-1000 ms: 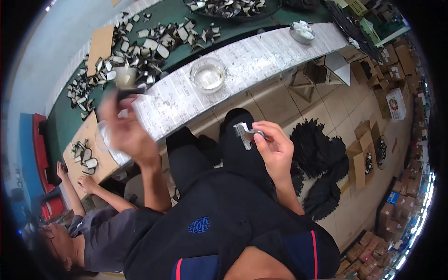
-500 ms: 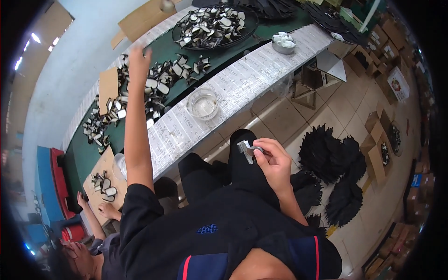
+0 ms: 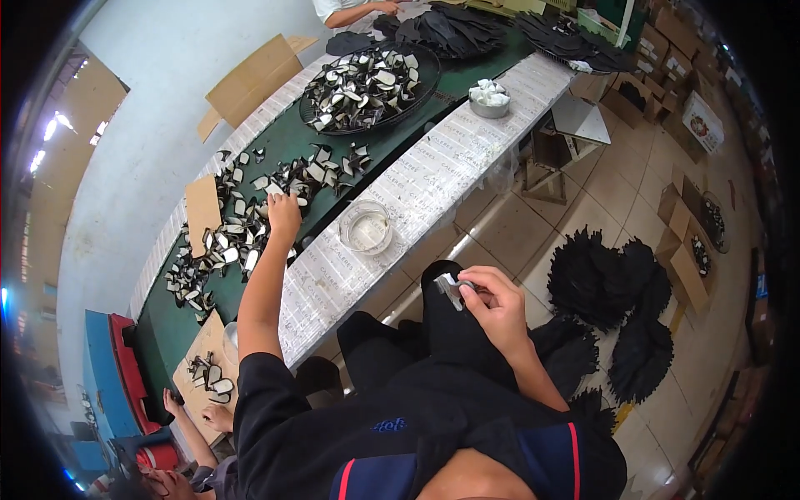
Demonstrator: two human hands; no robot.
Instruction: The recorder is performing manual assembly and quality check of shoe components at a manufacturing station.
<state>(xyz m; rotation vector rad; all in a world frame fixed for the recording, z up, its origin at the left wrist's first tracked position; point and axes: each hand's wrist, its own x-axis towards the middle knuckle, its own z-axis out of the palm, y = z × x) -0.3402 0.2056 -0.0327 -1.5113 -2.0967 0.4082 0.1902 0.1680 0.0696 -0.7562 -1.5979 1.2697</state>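
My left hand (image 3: 285, 218) reaches onto the green work surface, its fingers closed at a small black piece with a white face (image 3: 273, 190). Around it lies a loose heap of similar black-and-white pieces (image 3: 242, 225); exactly how the fingertips grip is hard to see. Above my right thigh, my right hand (image 3: 498, 307) pinches a small grey metal tool with a white part at its end (image 3: 450, 289). Between the two hands, on the paper-covered ledge (image 3: 321, 279), stands a clear round bowl (image 3: 365, 227).
A round basket (image 3: 433, 79) heaped with pieces stands farther back, near a tin of white wads (image 3: 489, 100). Cardboard (image 3: 202, 215) lies beside the heap. Co-workers' hands show at left (image 3: 217, 417) and far back (image 3: 385, 7). Black bundles (image 3: 608, 283) lie on the floor at right.
My left hand has come down from above the far side of the heap to its near middle, at a piece. My right hand keeps its tool. The view has shifted slightly.
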